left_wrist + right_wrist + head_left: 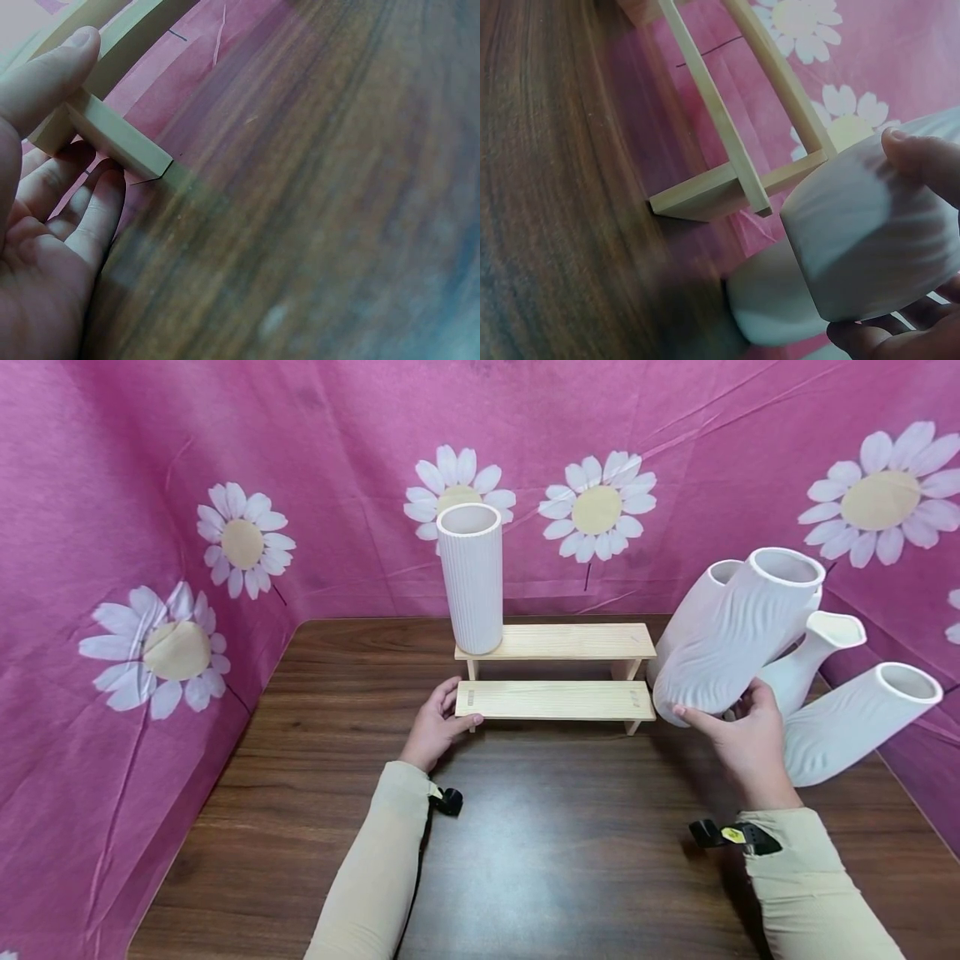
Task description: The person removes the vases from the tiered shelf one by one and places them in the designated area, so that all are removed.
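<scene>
My left hand (437,725) grips the left end of the lower step of a two-tier wooden stand (555,700), thumb on the front edge and fingers behind. In the left wrist view, the thumb (52,79) lies against the wood and the other fingers curl beside the leg. My right hand (746,739) holds a white wavy-ridged vase (738,635) near its base, tilted to the right. The right wrist view shows that vase (877,217) raised off the table, its base near the stand's end (735,180). A white ribbed cylindrical vase (472,581) stands upright on the upper step's left end.
Right of the stand are more white vases: one partly hidden behind the held vase (690,602), one with a flared neck (806,664), and a leaning wavy one (862,722). Pink daisy-print cloth (360,543) walls the brown wooden table (315,693).
</scene>
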A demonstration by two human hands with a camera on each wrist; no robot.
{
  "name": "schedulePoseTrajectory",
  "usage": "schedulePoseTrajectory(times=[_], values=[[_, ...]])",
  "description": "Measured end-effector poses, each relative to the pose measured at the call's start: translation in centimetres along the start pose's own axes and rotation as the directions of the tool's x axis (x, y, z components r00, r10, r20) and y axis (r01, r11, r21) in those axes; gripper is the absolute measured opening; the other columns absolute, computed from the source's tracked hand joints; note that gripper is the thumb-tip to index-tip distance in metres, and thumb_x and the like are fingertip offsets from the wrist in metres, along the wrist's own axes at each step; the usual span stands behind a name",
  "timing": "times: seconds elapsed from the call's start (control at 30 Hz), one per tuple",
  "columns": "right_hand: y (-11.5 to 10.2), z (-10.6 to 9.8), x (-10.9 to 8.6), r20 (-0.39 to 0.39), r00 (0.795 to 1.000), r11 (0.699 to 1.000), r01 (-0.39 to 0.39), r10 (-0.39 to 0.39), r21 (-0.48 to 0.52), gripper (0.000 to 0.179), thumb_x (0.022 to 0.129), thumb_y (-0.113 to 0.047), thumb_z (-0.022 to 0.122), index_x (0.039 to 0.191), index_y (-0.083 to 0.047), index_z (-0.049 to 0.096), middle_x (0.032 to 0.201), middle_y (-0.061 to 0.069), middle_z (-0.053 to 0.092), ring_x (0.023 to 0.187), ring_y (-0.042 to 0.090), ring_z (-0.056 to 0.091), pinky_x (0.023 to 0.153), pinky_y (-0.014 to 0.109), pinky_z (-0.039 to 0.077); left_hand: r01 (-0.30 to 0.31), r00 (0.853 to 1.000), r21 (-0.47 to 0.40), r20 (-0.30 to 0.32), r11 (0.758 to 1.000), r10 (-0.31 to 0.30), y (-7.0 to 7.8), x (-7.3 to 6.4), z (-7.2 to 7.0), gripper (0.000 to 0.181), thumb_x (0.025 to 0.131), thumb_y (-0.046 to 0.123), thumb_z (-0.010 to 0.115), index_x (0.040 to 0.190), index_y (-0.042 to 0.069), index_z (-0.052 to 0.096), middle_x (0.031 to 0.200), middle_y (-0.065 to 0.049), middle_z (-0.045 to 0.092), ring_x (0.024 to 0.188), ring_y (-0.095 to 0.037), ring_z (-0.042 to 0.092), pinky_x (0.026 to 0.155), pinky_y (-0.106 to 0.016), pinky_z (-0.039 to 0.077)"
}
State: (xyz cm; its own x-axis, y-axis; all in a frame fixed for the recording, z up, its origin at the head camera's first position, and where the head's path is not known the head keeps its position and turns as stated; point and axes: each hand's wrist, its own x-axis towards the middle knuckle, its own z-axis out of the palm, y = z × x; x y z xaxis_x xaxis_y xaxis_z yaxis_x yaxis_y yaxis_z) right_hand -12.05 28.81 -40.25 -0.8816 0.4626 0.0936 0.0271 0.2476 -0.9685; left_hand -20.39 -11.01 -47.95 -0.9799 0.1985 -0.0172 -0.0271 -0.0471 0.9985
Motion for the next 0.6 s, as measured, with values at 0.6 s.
schedulePoseTrajectory(times=[0.6], values=[[2.5,-0.7,-0.3,-0.015,1.000,0.992,-0.010,0.008,-0.130,0.067,0.074,-0.010,0.090,0.123,-0.022,0.046,0.113,-0.014,0.052,0.107,0.005,0.050,0.084,0.007,0.040,0.008,1.000,-0.014,0.000,1.000,-0.008,0.2,-0.1,0.1,0.085,0.082,-0.007,0.079,0.154,0.002,0.035,0.147,-0.014,0.053,0.119,-0.024,0.057,0.086,-0.021,0.054]])
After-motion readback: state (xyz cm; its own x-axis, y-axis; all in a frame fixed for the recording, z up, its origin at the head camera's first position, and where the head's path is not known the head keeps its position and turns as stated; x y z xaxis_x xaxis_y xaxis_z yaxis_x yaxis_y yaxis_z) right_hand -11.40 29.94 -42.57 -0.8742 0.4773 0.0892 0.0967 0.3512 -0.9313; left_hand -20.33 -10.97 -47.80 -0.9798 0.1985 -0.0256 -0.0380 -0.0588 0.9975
